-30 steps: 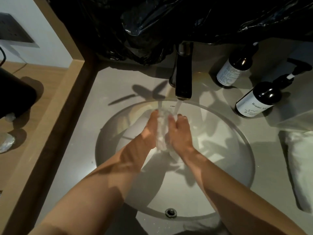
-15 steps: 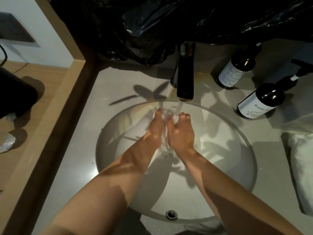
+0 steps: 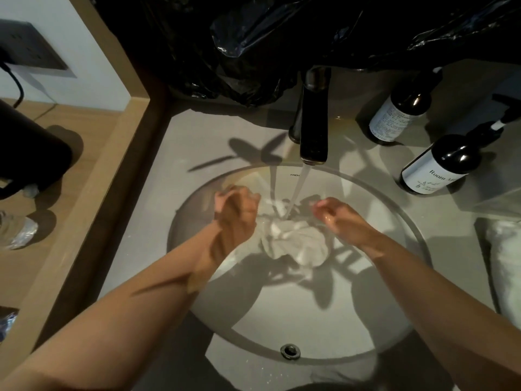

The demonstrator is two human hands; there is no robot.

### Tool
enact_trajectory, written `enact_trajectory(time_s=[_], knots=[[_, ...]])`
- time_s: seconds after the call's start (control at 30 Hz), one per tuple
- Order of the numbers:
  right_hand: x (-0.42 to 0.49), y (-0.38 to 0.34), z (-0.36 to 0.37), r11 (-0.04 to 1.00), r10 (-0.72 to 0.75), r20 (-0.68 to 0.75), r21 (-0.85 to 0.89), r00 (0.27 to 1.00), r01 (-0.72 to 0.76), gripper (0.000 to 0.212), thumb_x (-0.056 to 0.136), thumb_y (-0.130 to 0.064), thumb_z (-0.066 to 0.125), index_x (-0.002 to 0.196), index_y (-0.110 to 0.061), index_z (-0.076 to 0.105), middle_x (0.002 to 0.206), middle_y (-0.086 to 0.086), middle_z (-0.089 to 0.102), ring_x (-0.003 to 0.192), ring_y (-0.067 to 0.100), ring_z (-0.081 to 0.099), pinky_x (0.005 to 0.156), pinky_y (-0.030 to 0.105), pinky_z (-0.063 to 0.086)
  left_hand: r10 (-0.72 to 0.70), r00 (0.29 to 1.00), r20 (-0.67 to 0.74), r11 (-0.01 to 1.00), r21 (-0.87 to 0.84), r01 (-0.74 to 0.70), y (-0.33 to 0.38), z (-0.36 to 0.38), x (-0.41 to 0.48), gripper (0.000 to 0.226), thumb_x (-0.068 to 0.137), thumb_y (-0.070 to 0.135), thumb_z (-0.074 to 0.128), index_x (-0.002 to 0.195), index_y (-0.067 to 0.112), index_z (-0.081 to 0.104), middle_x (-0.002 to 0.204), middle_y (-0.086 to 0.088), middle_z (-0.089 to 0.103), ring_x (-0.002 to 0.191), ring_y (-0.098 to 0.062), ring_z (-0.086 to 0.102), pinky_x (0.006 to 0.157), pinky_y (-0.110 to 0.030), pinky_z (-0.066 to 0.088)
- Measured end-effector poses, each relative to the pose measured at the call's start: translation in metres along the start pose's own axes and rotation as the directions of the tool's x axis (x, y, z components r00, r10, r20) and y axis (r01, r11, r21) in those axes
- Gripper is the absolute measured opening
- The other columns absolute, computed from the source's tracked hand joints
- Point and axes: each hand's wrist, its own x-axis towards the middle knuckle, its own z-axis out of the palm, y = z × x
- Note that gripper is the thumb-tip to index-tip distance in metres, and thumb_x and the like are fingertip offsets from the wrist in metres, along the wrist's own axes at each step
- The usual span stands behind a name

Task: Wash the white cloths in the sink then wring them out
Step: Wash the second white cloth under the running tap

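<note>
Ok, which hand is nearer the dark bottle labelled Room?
Right. The right hand sits over the sink's right side, toward the bottle on the counter; the left hand is farther off, across the running water, at the cloth's left edge.

A crumpled black plastic bag (image 3: 248, 40) spans the top; a dark white-labelled pump bottle (image 3: 439, 167) sits upper right; a grey wall socket (image 3: 31, 49) upper left.

Bare left forearm (image 3: 135, 300), bare right forearm (image 3: 423, 277)
</note>
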Motion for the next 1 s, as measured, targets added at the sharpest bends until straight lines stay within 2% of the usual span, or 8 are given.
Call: enact_trajectory(time_s=[0.13, 0.43, 0.53, 0.67, 0.77, 0.87, 0.93, 1.0], knots=[[-0.004, 0.030, 0.021, 0.934, 0.169, 0.107, -0.334, 0.980, -0.125, 0.102, 0.065, -0.051, 0.083, 0.145, -0.017, 0.030, 0.133, 0.001, 0.046, 0.124, 0.024, 0.048, 0.100, 0.030, 0.041, 0.154, 0.954, 0.255, 0.984, 0.044, -0.171, 0.025, 0.024, -0.008, 0.093, 0.078, 0.061, 0.064, 0.151, 0.027, 0.017, 0.152, -0.003, 0.024, 0.140, -0.027, 0.023, 0.113, -0.052, 0.016], [-0.011, 0.024, -0.007, 0.849, 0.151, 0.145, -0.526, 0.978, -0.053, 0.035, 0.067, -0.027, 0.082, 0.096, -0.023, 0.063, 0.090, -0.002, 0.066, 0.087, 0.022, 0.063, 0.070, 0.028, 0.050, 0.216, 0.940, 0.262, 0.918, 0.274, -0.287, 0.013, 0.028, -0.010, 0.082, 0.086, 0.014, 0.056, 0.153, 0.031, 0.011, 0.140, -0.004, 0.040, 0.125, -0.025, 0.044, 0.097, -0.037, 0.037], [-0.029, 0.007, -0.047, 0.801, 0.210, 0.159, -0.594, 0.965, -0.077, 0.045, 0.059, -0.035, 0.085, 0.096, -0.016, 0.067, 0.089, 0.002, 0.066, 0.082, 0.022, 0.061, 0.072, 0.031, 0.050, 0.227, 0.913, 0.338, 0.885, 0.320, -0.338, 0.010, 0.012, -0.013, 0.073, 0.086, 0.014, 0.050, 0.150, 0.036, 0.022, 0.130, -0.002, 0.050, 0.121, -0.025, 0.045, 0.096, -0.040, 0.038], [-0.036, -0.005, -0.040, 0.270, 0.222, 0.055, -0.963, 0.973, -0.007, 0.052, 0.076, -0.028, 0.073, 0.124, -0.019, 0.054, 0.116, 0.006, 0.060, 0.109, 0.028, 0.059, 0.085, 0.035, 0.049, 0.148, 0.919, 0.364, 0.767, 0.545, -0.339, 0.023, 0.002, -0.021, 0.064, 0.098, 0.033, 0.043, 0.154, 0.032, 0.013, 0.158, -0.012, 0.020, 0.145, -0.039, 0.011, 0.112, -0.063, 0.006], [-0.035, -0.005, -0.005, 0.270, 0.066, 0.103, -0.959, 0.993, 0.082, 0.063, 0.089, -0.011, 0.047, 0.147, -0.021, 0.028, 0.146, 0.011, 0.035, 0.132, 0.031, 0.034, 0.108, 0.041, 0.032, 0.292, 0.919, 0.264, 0.813, 0.437, -0.383, 0.038, 0.017, -0.024, 0.073, 0.094, 0.030, 0.051, 0.155, 0.020, 0.011, 0.161, -0.013, 0.010, 0.149, -0.035, 0.002, 0.115, -0.059, -0.002], [-0.036, -0.005, 0.027, 0.284, 0.107, 0.222, -0.941, 0.969, 0.184, 0.069, 0.092, -0.041, 0.053, 0.149, -0.016, 0.023, 0.151, 0.009, 0.031, 0.138, 0.029, 0.028, 0.117, 0.043, 0.018, 0.344, 0.907, 0.243, 0.862, 0.302, -0.407, 0.054, 0.041, -0.028, 0.081, 0.088, 0.046, 0.056, 0.149, 0.006, 0.021, 0.152, -0.014, 0.026, 0.143, -0.031, 0.019, 0.117, -0.051, 0.008], [-0.037, 0.005, 0.038, 0.138, 0.164, 0.240, -0.966, 0.957, 0.219, 0.081, 0.085, -0.057, 0.057, 0.147, -0.015, 0.027, 0.146, 0.009, 0.035, 0.136, 0.029, 0.031, 0.114, 0.048, 0.018, 0.286, 0.910, 0.300, 0.889, 0.271, -0.369, 0.059, 0.054, -0.029, 0.074, 0.086, 0.041, 0.062, 0.141, 0.006, 0.029, 0.142, -0.010, 0.038, 0.131, -0.028, 0.036, 0.112, -0.046, 0.021], [-0.035, 0.013, 0.041, -0.003, 0.118, 0.256, -0.966, 0.960, 0.258, 0.062, 0.088, -0.041, 0.057, 0.141, -0.016, 0.037, 0.141, 0.010, 0.040, 0.129, 0.030, 0.037, 0.107, 0.047, 0.026, 0.251, 0.913, 0.322, 0.890, 0.293, -0.348, 0.059, 0.057, -0.029, 0.069, 0.081, 0.021, 0.068, 0.139, 0.008, 0.033, 0.135, -0.008, 0.043, 0.124, -0.026, 0.043, 0.109, -0.047, 0.029]])
